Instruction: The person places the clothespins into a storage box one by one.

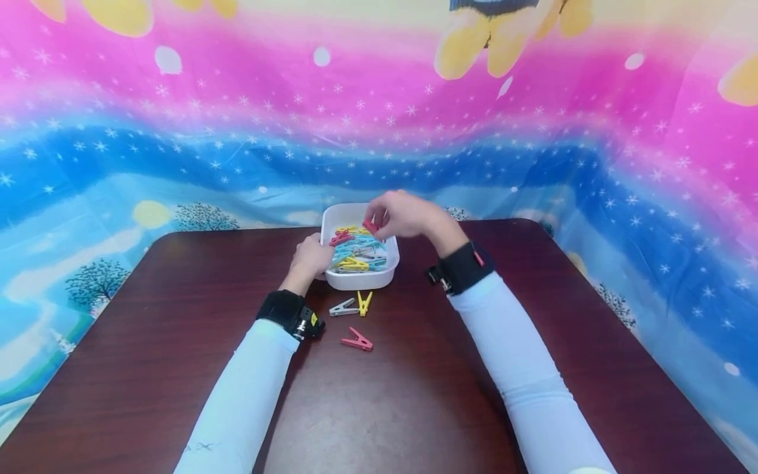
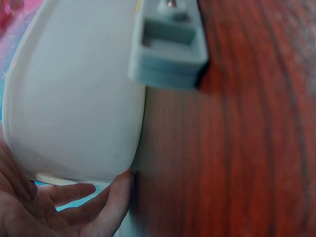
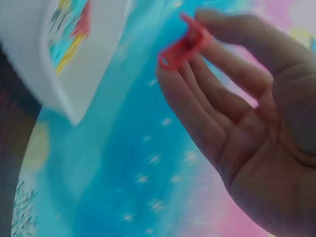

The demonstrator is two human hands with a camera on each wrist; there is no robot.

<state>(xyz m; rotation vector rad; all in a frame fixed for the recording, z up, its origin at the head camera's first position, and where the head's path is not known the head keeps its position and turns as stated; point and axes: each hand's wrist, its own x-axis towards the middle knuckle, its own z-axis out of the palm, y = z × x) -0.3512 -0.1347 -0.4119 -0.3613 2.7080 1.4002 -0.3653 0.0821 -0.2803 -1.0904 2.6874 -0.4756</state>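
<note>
A white plastic tub (image 1: 360, 280) stands on the table, holding several clothespins (image 1: 355, 250) in yellow, teal, grey and red. At its left side my left hand (image 1: 314, 255) grips the wall; the left wrist view has the fingers (image 2: 116, 202) curled at the tub's edge. Over the tub's right part, my right hand (image 1: 403, 214) pinches a red clothespin (image 3: 185, 47) between thumb and fingertips. In front of the tub lie a grey clothespin (image 1: 343, 307) and a yellow clothespin (image 1: 364, 303). Closer to me is another red clothespin (image 1: 358, 340).
The dark wooden table (image 1: 438, 395) has rounded far corners. A colourful printed cloth (image 1: 266, 145) hangs behind it and along both sides. In the left wrist view, a blurred grey plastic part (image 2: 170, 54) stands close to the camera.
</note>
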